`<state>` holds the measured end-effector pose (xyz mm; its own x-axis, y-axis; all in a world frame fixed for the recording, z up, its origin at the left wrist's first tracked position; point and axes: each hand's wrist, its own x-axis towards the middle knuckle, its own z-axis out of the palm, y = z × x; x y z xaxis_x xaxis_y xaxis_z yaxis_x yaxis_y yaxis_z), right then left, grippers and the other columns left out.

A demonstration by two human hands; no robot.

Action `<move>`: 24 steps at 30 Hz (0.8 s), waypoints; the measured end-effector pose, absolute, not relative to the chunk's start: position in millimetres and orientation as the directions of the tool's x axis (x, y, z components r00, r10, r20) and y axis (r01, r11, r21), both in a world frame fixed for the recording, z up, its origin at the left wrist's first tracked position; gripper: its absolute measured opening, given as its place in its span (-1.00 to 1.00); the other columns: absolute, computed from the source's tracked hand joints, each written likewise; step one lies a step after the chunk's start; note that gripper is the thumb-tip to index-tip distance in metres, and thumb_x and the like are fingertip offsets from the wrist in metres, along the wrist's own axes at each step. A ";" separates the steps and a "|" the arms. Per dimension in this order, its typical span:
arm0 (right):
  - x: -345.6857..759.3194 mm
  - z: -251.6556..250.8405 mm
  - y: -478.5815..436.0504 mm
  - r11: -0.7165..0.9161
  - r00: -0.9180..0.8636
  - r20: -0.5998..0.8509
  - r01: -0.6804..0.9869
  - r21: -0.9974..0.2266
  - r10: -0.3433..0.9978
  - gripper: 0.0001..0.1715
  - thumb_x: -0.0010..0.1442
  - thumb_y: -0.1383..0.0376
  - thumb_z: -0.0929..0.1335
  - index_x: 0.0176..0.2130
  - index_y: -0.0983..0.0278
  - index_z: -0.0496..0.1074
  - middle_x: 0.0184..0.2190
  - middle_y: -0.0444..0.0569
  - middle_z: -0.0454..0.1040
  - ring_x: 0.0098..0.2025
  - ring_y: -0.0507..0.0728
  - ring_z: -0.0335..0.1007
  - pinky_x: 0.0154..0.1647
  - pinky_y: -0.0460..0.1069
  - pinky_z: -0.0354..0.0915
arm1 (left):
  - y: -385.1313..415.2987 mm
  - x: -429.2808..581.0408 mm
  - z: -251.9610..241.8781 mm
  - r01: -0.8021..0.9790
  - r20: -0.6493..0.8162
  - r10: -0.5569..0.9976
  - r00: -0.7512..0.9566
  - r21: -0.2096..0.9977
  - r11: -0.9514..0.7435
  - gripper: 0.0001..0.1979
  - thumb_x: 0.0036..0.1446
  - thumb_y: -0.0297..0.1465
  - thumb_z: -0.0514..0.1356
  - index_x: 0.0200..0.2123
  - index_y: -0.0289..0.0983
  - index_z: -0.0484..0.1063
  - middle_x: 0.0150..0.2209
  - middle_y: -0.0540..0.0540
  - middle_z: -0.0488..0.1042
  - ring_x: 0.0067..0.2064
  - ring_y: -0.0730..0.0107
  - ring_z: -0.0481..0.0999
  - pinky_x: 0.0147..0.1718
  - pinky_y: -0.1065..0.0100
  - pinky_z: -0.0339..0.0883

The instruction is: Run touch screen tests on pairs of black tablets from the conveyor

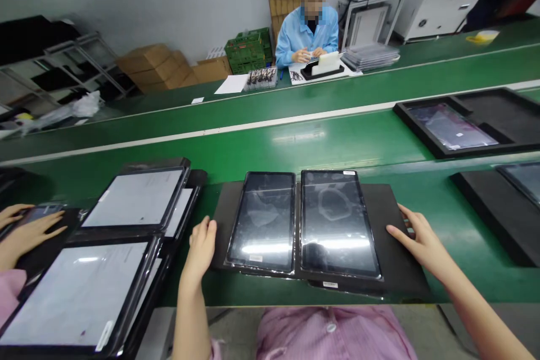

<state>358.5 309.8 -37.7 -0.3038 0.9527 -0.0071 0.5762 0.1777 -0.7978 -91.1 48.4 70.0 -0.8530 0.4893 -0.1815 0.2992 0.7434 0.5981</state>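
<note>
A black foam tray [394, 259] lies on the green bench in front of me and carries two dark tablets side by side, the left tablet [262, 219] and the right tablet [335, 222], both in glossy film. My left hand [200, 247] grips the tray's left edge with curled fingers. My right hand [417, 239] rests on the tray's right edge, fingers stretched along it and thumb on top.
Stacked trays with white-sheeted tablets [135, 197] [76, 292] sit at my left, where another person's hands [25, 230] work. More black trays [464, 124] [502, 208] lie right. A seated worker in blue [307, 31] faces me across the green conveyor [270, 140].
</note>
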 end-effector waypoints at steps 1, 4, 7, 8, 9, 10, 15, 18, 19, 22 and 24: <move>357.0 -39.4 310.8 0.153 -0.280 -0.012 0.561 -0.813 0.960 -0.05 0.17 -0.33 0.34 0.28 0.18 0.38 -0.02 0.12 0.44 -0.04 0.32 0.50 0.04 0.21 0.50 | 39.1 -89.2 63.1 0.264 -0.205 0.467 -0.860 0.604 0.752 -0.30 0.37 -0.10 -0.12 0.34 -0.49 0.28 0.39 -0.54 0.28 0.49 -0.13 0.20 0.46 -0.12 0.03; 350.2 -41.3 320.1 0.090 -0.230 -0.035 0.509 -0.856 0.973 -0.11 0.16 -0.31 0.36 0.26 0.14 0.40 0.03 0.11 0.47 0.11 0.35 0.49 0.20 0.23 0.43 | 23.8 -77.6 50.7 0.245 -0.217 0.470 -0.856 0.631 0.736 -0.27 0.40 -0.07 -0.21 0.36 -0.47 0.26 0.39 -0.47 0.29 0.47 -0.02 0.24 0.47 0.03 0.07; 350.4 -37.1 326.9 0.062 -0.239 -0.070 0.502 -0.862 0.968 -0.13 0.17 -0.28 0.38 0.26 0.12 0.40 0.03 0.10 0.48 0.10 0.35 0.51 0.17 0.23 0.45 | 11.6 -63.5 45.8 0.262 -0.198 0.508 -0.838 0.671 0.694 -0.21 0.40 0.07 -0.24 0.38 -0.36 0.26 0.37 -0.40 0.32 0.49 -0.01 0.19 0.48 0.01 0.01; 351.6 -33.3 326.5 0.082 -0.245 -0.058 0.524 -0.848 0.968 -0.13 0.16 -0.29 0.37 0.26 0.14 0.42 -0.01 0.11 0.49 0.06 0.35 0.52 0.13 0.24 0.47 | 7.3 -59.2 44.6 0.278 -0.185 0.509 -0.840 0.659 0.699 -0.16 0.38 0.13 -0.25 0.38 -0.35 0.28 0.35 -0.41 0.32 0.48 -0.07 0.18 0.48 -0.05 -0.01; 352.5 -27.7 324.4 0.122 -0.250 -0.025 0.555 -0.823 0.968 -0.11 0.17 -0.29 0.36 0.25 0.17 0.43 -0.05 0.12 0.48 0.01 0.36 0.52 0.09 0.24 0.48 | 3.1 -55.2 43.4 0.308 -0.159 0.506 -0.848 0.630 0.713 -0.09 0.36 0.19 -0.28 0.39 -0.37 0.27 0.34 -0.45 0.29 0.48 -0.15 0.15 0.48 -0.12 -0.04; 352.9 -20.4 320.8 0.181 -0.258 0.029 0.590 -0.787 0.966 -0.10 0.18 -0.29 0.35 0.26 0.21 0.43 -0.08 0.14 0.46 -0.02 0.36 0.51 0.05 0.25 0.49 | -0.7 -51.8 42.6 0.358 -0.113 0.513 -0.851 0.590 0.723 -0.02 0.33 0.24 -0.31 0.41 -0.39 0.25 0.36 -0.48 0.23 0.48 -0.21 0.11 0.47 -0.18 -0.06; 340.7 27.6 290.9 0.619 -0.505 0.363 0.581 -0.528 0.783 -0.42 0.42 -0.06 0.27 0.26 0.09 0.51 0.09 0.20 0.40 0.14 0.38 0.35 0.19 0.31 0.34 | -3.3 -50.3 46.8 0.757 0.107 0.827 -0.551 0.481 0.442 0.16 0.14 0.41 -0.49 0.24 -0.11 0.56 0.45 -0.27 0.03 0.50 -0.25 -0.02 0.49 -0.19 -0.24; 325.2 44.0 279.6 0.811 -0.749 0.350 0.420 -0.408 0.563 -0.59 0.44 -0.01 0.28 0.08 -0.09 0.65 0.24 0.11 0.37 0.23 0.41 0.24 0.25 0.36 0.23 | 17.5 -58.7 55.4 0.807 0.060 0.904 -0.424 0.479 0.347 0.10 0.17 0.37 -0.51 0.04 0.03 0.70 0.41 -0.18 0.11 0.43 -0.25 0.07 0.47 -0.21 -0.25; 319.3 46.1 278.8 0.840 -0.793 0.330 0.382 -0.385 0.512 -0.61 0.42 -0.03 0.31 0.06 -0.11 0.66 0.28 0.09 0.35 0.24 0.43 0.21 0.26 0.39 0.19 | 27.9 -60.8 58.7 0.809 0.046 0.906 -0.420 0.472 0.351 0.05 0.22 0.34 -0.49 0.05 0.06 0.69 0.39 -0.18 0.13 0.41 -0.23 0.10 0.45 -0.22 -0.21; 301.9 46.4 283.3 0.864 -0.851 0.274 0.333 -0.378 0.448 -0.59 0.36 -0.11 0.36 0.09 -0.14 0.64 0.36 0.05 0.30 0.27 0.46 0.16 0.29 0.43 0.11 | 61.6 -62.3 66.5 0.809 0.004 0.897 -0.442 0.434 0.397 -0.10 0.35 0.21 -0.44 0.19 0.09 0.59 0.33 -0.21 0.20 0.35 -0.15 0.19 0.39 -0.23 -0.04; 293.3 44.4 288.5 0.867 -0.874 0.248 0.303 -0.397 0.418 -0.54 0.33 -0.16 0.38 0.10 -0.14 0.64 0.39 0.04 0.28 0.29 0.46 0.15 0.30 0.42 0.10 | 78.4 -61.6 66.6 0.801 -0.003 0.884 -0.468 0.421 0.426 -0.16 0.38 0.16 -0.39 0.36 0.01 0.43 0.28 -0.27 0.24 0.29 -0.13 0.26 0.34 -0.24 0.06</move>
